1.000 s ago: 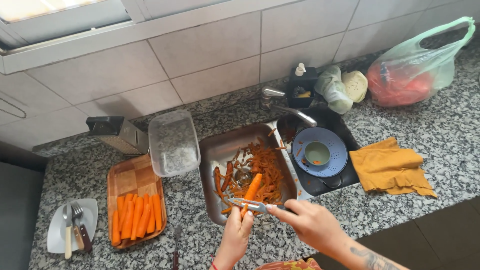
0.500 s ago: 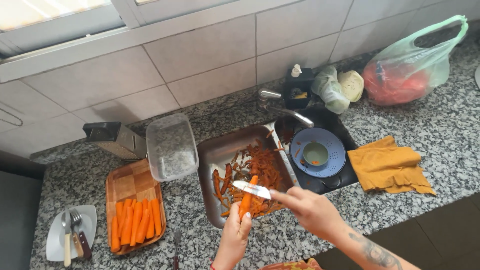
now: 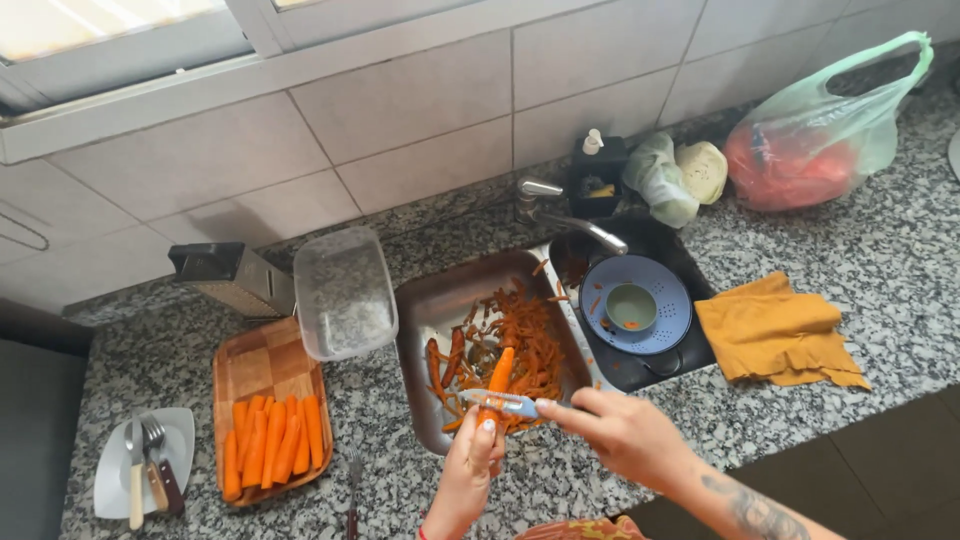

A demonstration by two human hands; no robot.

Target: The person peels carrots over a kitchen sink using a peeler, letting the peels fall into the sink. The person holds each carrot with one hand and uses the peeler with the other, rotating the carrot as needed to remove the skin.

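Carrot point(image 3: 497, 378) in your left hand point(image 3: 470, 470) stands over the front edge of the sink tray point(image 3: 420, 300), the metal one full of orange peels point(image 3: 525, 340). Its long side runs from your fingers up and away from you, tipped a little to the right. Your left hand is closed around the near end, so the far end pokes out over the peels. Your right hand point(image 3: 625, 435) is closed on the peeler point(image 3: 505, 402), and the blade lies across the carrot, low down, close to your left fingers. The two hands are almost touching. Peeled carrots point(image 3: 272, 440) lie side by side on the wooden board point(image 3: 260, 365), well off to your left on the bench.
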